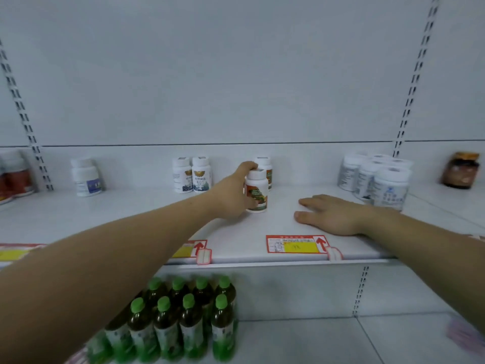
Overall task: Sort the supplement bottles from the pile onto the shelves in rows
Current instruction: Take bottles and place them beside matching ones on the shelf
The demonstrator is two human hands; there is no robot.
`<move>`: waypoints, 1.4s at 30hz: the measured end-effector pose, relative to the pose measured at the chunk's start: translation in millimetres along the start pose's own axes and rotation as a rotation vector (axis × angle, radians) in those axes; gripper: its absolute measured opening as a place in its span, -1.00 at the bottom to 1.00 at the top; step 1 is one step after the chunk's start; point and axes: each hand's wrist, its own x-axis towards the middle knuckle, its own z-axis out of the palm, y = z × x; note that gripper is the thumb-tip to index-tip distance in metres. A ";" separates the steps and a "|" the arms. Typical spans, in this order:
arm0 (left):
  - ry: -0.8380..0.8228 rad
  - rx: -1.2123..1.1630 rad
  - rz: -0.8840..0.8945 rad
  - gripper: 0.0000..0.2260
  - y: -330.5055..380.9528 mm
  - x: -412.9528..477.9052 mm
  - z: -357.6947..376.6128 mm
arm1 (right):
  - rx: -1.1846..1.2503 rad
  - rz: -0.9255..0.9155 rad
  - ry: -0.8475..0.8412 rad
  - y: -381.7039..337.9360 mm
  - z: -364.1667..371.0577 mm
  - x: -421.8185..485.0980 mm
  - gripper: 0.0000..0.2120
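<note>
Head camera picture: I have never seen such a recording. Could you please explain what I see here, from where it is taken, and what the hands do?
There is no machine here. A person wears one camera on the head, so you look forward and down along both arms at a white shop shelf. The left hand grips a white bottle with an orange label, upright and seemingly standing on the shelf, in front of a similar bottle. The right hand lies flat on the shelf and holds nothing. More white bottles stand at the back: a single bottle left, a pair in the middle, a cluster right. Below stand green-capped drink bottles.
</note>
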 end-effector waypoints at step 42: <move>-0.114 0.402 -0.175 -0.34 53.7 -25.2 12.3 | 0.033 -0.043 0.082 -0.7 0.2 2.5 -0.27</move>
